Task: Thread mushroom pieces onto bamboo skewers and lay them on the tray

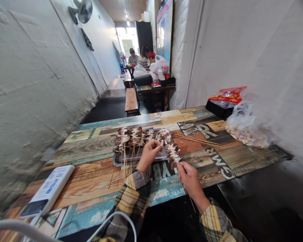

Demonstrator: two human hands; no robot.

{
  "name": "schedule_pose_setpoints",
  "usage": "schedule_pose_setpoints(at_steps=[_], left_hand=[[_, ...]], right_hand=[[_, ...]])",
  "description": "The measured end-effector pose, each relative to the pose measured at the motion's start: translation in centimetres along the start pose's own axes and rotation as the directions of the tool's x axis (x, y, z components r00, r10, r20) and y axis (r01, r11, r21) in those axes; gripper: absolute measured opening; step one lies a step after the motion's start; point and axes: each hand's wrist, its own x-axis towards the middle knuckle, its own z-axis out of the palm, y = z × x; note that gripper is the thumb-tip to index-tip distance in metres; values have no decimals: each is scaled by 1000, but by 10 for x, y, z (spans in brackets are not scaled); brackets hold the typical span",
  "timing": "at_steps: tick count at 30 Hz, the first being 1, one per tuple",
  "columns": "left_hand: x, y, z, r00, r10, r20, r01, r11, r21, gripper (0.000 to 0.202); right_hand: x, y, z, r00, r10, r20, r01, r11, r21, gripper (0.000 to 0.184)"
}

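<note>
My right hand [190, 176] is closed round a bamboo skewer [192, 204] threaded with brown and white mushrooms [173, 155]. The stick's lower end sticks out below that hand, over the table edge. My left hand [150, 155] is pinched at the pale stem of a mushroom [162, 143], just left of the skewered ones. Behind it, a metal tray [117, 160] holds several filled mushroom skewers [128, 137], bare ends pointing toward me. At the tray's right end lies a pile of mushrooms [164, 134], partly hidden by my hand.
Bare bamboo skewers [198, 139] lie right of the tray. A plastic bag of pale pieces [247, 129] and a black box [218, 108] stand at the right. A white device [49, 191] and a white cable [116, 214] are at the left. Two people sit farther back.
</note>
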Motion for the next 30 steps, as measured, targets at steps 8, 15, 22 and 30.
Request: schedule_pose_setpoints(at_steps=[8,15,22,30], left_hand=[[-8,4,-7,994,-85,69,99,967,-234,25],[-9,3,-8,997,-65,42,73,970,-230,22],[-10,8,-5,997,-55,55,66,974,-215,21],[-11,10,-4,997,-57,56,68,977,-203,20]], right_hand=[[0,-5,-1,988,-30,150,47,993,-110,34],[-2,-1,-2,983,-15,181,37,992,-118,33],[0,0,-1,983,-46,176,75,984,-163,32],[0,-2,-1,984,-36,173,67,983,-172,33]])
